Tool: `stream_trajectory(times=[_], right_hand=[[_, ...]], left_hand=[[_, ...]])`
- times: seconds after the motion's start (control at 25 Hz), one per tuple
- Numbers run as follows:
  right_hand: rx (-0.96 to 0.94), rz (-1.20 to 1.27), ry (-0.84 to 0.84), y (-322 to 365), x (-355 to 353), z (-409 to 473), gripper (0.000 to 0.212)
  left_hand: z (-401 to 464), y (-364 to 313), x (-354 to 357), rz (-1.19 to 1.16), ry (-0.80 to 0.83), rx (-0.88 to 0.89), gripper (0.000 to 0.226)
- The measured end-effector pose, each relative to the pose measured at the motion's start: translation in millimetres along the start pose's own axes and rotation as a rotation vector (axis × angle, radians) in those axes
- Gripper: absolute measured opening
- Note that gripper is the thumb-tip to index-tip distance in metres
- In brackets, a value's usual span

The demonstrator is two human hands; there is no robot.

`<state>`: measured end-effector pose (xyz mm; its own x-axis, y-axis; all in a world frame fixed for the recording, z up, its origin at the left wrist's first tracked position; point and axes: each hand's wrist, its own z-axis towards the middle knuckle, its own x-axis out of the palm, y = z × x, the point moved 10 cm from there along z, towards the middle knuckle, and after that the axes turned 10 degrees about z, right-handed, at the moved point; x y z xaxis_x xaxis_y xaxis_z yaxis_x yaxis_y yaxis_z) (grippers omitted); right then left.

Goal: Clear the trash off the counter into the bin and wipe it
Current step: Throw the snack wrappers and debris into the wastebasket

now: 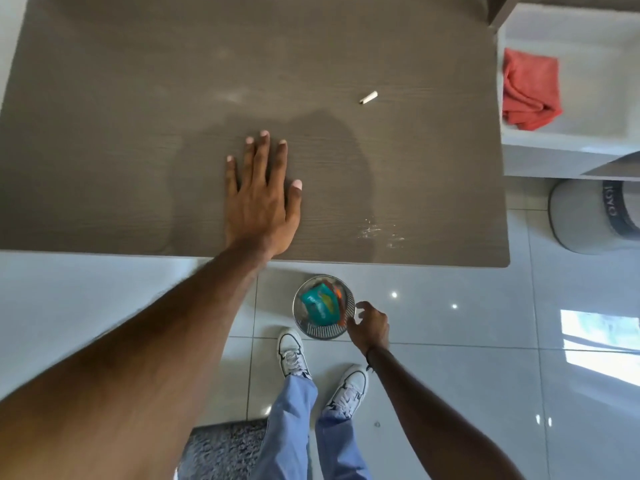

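Note:
My left hand (260, 195) lies flat, fingers spread, on the brown wood-grain counter (104, 133) near its front edge. My right hand (369, 327) hangs low beside the small metal mesh bin (300, 317) on the floor, fingers apart, holding nothing. Inside the bin lie a teal packet (320, 304) and something orange. A small white rolled scrap of paper (368, 97) rests on the counter toward the right. White crumbs or smears (379, 233) mark the counter near its front right corner. A red cloth (530, 90) lies folded on a white shelf to the right.
The white shelf unit (588, 147) stands just right of the counter. A grey round stool or container (585, 220) sits on the tiled floor below it. My feet in white sneakers (292, 353) stand by the bin; a grey rug (221, 448) lies behind.

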<state>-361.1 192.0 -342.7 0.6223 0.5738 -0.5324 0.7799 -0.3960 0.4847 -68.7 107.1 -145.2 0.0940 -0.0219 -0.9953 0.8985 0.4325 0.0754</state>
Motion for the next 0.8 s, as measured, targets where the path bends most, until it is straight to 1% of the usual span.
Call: stream_trajectory(times=[0.08,0.16,0.28,0.32,0.36,0.4,0.44,0.52,0.56,0.6,0.68,0.8], right_hand=[[-0.149,0.064,-0.061,23,-24,-27,0.02],[-0.409,0.156,-0.146,64,-58,-62,0.011],[-0.779,0.285,-0.355,139,-133,-102,0.004],[-0.869,0.282,-0.429,165,-158,-105,0.003],[-0.921,0.247,-0.493,190,-179,-101,0.005],[-0.937,0.194,-0.535,215,-197,-90,0.013],[-0.922,0.131,-0.538,240,-207,-73,0.024],[-0.838,-0.016,-0.45,285,-210,-29,0.045],[-0.792,-0.098,-0.387,304,-206,-8,0.05],[-0.768,-0.179,-0.339,322,-202,11,0.052],[-0.768,-0.281,-0.297,349,-195,38,0.046],[-0.727,-0.27,-0.286,365,-198,63,0.03]], left_hand=[[-1,0,-3,-0.007,0.013,0.003,0.064],[-1,-1,-4,-0.013,0.029,0.009,0.065],[-1,-1,-5,-0.021,0.048,0.016,0.065],[-1,-1,-6,-0.03,0.051,0.017,0.065],[-1,-1,-6,-0.04,0.055,0.017,0.065],[0,-1,-6,-0.046,0.055,0.017,0.065],[1,0,-6,-0.048,0.053,0.017,0.065],[0,1,-3,-0.056,0.049,0.009,0.064],[0,2,-2,-0.062,0.047,0.005,0.064],[1,2,-1,-0.062,0.044,0.002,0.064],[1,2,0,-0.051,0.04,0.0,0.063],[1,2,-1,-0.054,0.044,-0.006,0.063]])
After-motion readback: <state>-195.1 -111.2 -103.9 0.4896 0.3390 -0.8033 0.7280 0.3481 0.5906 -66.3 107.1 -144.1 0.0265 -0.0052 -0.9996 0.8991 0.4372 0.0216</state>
